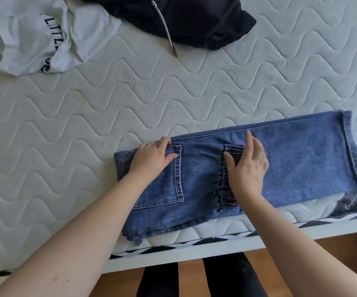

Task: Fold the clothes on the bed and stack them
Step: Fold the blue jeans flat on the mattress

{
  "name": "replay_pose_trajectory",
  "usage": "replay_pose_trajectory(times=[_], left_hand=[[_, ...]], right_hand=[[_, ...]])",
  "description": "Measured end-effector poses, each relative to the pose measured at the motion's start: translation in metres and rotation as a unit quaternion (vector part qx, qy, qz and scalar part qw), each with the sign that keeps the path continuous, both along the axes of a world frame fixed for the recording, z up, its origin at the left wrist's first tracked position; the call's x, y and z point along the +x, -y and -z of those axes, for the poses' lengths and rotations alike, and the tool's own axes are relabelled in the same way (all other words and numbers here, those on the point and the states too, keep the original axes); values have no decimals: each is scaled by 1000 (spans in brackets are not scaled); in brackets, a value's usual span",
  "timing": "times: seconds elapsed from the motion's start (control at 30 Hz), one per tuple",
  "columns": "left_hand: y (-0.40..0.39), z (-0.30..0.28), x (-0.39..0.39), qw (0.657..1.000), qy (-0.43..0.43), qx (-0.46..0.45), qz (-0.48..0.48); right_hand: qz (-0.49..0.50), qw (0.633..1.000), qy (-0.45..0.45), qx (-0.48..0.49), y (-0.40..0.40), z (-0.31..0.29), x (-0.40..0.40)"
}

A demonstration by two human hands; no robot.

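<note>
Jeans [280,168] lay folded near the bed's [130,103] front edge. Left hand [152,159] flat on back pocket, fingers loosely curled at its top edge; right hand [246,168] spread flat on elastic waistband, gripping nothing. White T-shirt [34,35] and black garment [194,20] crumpled farther back.

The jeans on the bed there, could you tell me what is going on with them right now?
A person is folding the blue jeans at the near edge of the mattress. The left hand presses flat on the back pocket end, and the right hand rests on the elastic waistband, holding the fold down. Neither hand has a grip on the cloth. A crumpled white T-shirt and a dark garment lie unfolded at the far side.
</note>
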State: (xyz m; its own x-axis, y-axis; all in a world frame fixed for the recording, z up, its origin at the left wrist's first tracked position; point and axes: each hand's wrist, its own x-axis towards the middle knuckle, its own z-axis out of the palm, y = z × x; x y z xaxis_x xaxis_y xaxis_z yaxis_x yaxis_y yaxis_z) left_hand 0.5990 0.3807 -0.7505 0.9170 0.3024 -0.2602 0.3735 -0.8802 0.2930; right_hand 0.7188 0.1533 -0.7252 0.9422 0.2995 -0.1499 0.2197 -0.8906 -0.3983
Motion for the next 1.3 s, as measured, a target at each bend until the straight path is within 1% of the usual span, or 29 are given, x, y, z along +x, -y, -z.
replay_pose_trajectory(times=[0.07, 0.1, 0.17, 0.2, 0.27, 0.37, 0.53, 0.63, 0.7, 0.73, 0.8, 0.87, 0.93, 1.0, 1.03, 1.07, 1.17, 1.3], left_hand=[[0, 2, -4, 998, 35, 50, 19], [0, 3, -6, 994, 60, 84, 20], [0, 6, -8, 990, 91, 104, 11], [1, 8, -9, 992, 82, 99, 16], [1, 14, -10, 994, 49, 86, 44], [-5, 21, -11, 994, 5, 73, 77], [-4, 22, -6, 992, -30, 97, 74], [8, 12, -6, 992, -2, 108, 66], [26, 5, -3, 991, 38, 100, 80], [40, 1, 2, 990, 54, 94, 94], [77, -5, 14, 985, 61, 79, 142], [117, -8, 28, 981, 37, 61, 179], [147, -8, 40, 987, -4, 49, 156], [166, -6, 49, 992, -33, 52, 109], [173, -5, 52, 992, -34, 60, 101], [179, -5, 56, 991, -27, 71, 112], [190, 1, 62, 978, -5, 102, 183], [187, 11, 61, 975, -23, 110, 191]], right_hand=[[-92, 994, 63, 3, -5, 2, -14], [-146, 986, 76, -3, -7, 5, -23], [-232, 970, 73, -34, -8, 15, -38], [-253, 964, 64, -52, -5, 20, -42], [-269, 959, 45, -76, 2, 31, -44], [-281, 956, 17, -84, 6, 39, -37], [-294, 953, -48, -61, 2, 37, -25], [-293, 952, -82, -29, 0, 27, -17], [-295, 952, -78, 26, 3, 16, -7], [-293, 952, -62, 62, 7, 9, -1], [-261, 958, -16, 114, 23, -2, 14], [-179, 977, 5, 114, 47, -11, 33], [-75, 994, -5, 82, 78, -13, 58], [10, 999, -32, 22, 112, -10, 84], [42, 998, -46, -9, 129, -8, 96], [67, 996, -55, -36, 146, -5, 107], [122, 985, -79, -98, 192, 2, 136], [134, 975, -132, -121, 229, 9, 164]])
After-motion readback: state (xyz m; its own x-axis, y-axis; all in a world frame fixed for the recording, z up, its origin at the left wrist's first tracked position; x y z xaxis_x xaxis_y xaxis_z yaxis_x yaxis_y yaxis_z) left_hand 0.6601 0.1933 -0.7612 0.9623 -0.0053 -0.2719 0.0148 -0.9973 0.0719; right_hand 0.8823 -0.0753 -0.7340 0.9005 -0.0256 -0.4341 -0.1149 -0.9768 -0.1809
